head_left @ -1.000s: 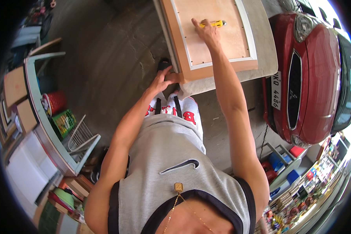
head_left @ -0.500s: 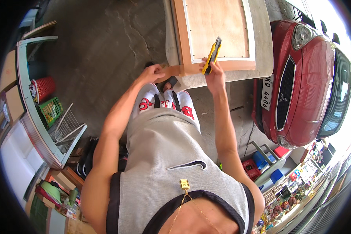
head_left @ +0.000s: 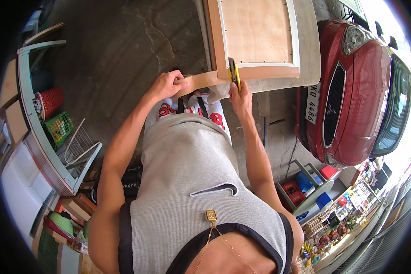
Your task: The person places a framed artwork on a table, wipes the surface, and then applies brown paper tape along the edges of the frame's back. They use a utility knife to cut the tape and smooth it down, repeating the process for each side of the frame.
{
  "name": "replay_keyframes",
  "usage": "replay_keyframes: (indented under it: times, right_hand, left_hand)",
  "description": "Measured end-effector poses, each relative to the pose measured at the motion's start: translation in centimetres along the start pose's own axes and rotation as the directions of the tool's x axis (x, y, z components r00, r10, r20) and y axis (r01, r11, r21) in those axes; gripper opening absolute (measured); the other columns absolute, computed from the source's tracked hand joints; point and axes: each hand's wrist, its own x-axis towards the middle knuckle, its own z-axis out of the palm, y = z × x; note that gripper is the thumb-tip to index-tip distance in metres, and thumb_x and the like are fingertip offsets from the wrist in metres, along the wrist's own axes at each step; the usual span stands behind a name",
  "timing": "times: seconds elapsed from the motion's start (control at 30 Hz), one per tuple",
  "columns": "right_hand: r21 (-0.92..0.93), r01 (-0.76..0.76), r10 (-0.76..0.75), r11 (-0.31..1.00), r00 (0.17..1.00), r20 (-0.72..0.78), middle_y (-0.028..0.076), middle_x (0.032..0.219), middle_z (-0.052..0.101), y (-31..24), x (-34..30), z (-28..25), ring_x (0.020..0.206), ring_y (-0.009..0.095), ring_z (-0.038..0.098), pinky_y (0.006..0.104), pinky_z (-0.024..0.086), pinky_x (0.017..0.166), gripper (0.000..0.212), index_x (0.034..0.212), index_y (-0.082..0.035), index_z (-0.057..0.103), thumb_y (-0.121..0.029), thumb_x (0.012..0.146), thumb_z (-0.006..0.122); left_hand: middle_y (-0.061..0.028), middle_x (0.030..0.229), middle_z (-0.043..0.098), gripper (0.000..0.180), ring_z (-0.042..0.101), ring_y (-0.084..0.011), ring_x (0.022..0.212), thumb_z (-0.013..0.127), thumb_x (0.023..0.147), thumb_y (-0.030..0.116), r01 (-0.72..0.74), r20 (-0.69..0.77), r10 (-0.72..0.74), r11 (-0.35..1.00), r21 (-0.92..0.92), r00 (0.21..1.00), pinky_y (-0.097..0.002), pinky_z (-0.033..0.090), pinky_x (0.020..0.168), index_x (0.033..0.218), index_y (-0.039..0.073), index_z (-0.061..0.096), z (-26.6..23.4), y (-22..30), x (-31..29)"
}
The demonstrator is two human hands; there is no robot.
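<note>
A wooden panel (head_left: pixel 256 32) with a white border lies on a grey padded-looking surface (head_left: pixel 307 43). Tan tape, or a tape-like strip (head_left: pixel 205 80), runs along its near edge and sticks out past the left corner. My left hand (head_left: pixel 165 86) pinches the free end of that strip, pulling it out to the left. In my right hand (head_left: pixel 242 99) is a yellow and black utility knife (head_left: pixel 235 75). Its tip points away from me over the panel's near left corner, close to the strip; whether the blade touches it I cannot tell.
A red car (head_left: pixel 351 100) is parked close on the right. On the left stands a pale blue-green frame (head_left: pixel 27 86) with red (head_left: pixel 50 102) and green baskets (head_left: pixel 59 128). Shelves of small goods (head_left: pixel 333 228) fill the lower right. The concrete floor (head_left: pixel 118 45) is cracked.
My right hand has brought the knife left and toward me, from over the near edge to the panel's corner. My left hand has shifted slightly left and now pinches the strip's end.
</note>
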Motion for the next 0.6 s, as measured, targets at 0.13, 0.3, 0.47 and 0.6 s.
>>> replay_keyframes:
  times: [0.13, 0.3, 0.47, 0.6]
  right_hand:
    - [-0.235, 0.142, -0.174, 0.962, 0.977, -0.123, 0.020, 0.063, 0.059, 0.3, -2.3, 1.8, 0.058, 0.038, 0.062, 0.0417, 0.047, 0.053, 0.026, 0.093, 0.001, 0.051, -0.024, 0.093, 0.060]
    - [-0.299, 0.213, -0.241, 0.930, 0.968, -0.062, 0.025, 0.071, 0.061, 1.1, -3.9, 3.3, 0.066, 0.045, 0.061, 0.0509, 0.046, 0.057, 0.026, 0.105, 0.000, 0.044, -0.019, 0.093, 0.057]
    - [-0.406, 0.209, -0.240, 0.890, 0.970, -0.027, 0.025, 0.072, 0.062, 0.7, -4.9, 3.8, 0.066, 0.044, 0.062, 0.0509, 0.047, 0.056, 0.028, 0.111, -0.001, 0.045, -0.020, 0.094, 0.057]
    - [-0.454, 0.186, -0.211, 0.871, 0.978, -0.005, 0.025, 0.079, 0.064, 0.1, -4.9, 3.9, 0.069, 0.045, 0.063, 0.0519, 0.049, 0.058, 0.030, 0.114, -0.002, 0.046, -0.021, 0.093, 0.056]
  left_hand:
    - [-0.0158, 0.081, 0.068, 0.035, 0.068, -0.0269, 0.075, 0.073, 0.081, 0.034, -0.013, 0.029, 0.012, 1.000, 0.003, 1.000, -0.0373, 0.051, 0.067, 0.091, 0.001, 0.063, -0.1, -1.5, 1.0]
    - [-0.0131, 0.078, 0.068, 0.035, 0.065, -0.0208, 0.071, 0.073, 0.081, 0.034, 0.019, 0.098, -0.014, 0.999, -0.046, 0.995, -0.0349, 0.050, 0.065, 0.091, 0.002, 0.063, -0.4, -2.3, 1.7]
    - [-0.0089, 0.075, 0.066, 0.033, 0.060, -0.0144, 0.068, 0.072, 0.083, 0.032, 0.029, 0.129, -0.021, 0.998, -0.060, 0.991, -0.0318, 0.048, 0.064, 0.092, 0.001, 0.063, -0.5, -2.3, 1.7]
    - [-0.0040, 0.073, 0.064, 0.029, 0.056, -0.0095, 0.067, 0.070, 0.086, 0.029, 0.011, 0.132, -0.004, 0.998, -0.056, 0.991, -0.0287, 0.046, 0.063, 0.091, 0.001, 0.061, -0.4, -2.4, 1.7]
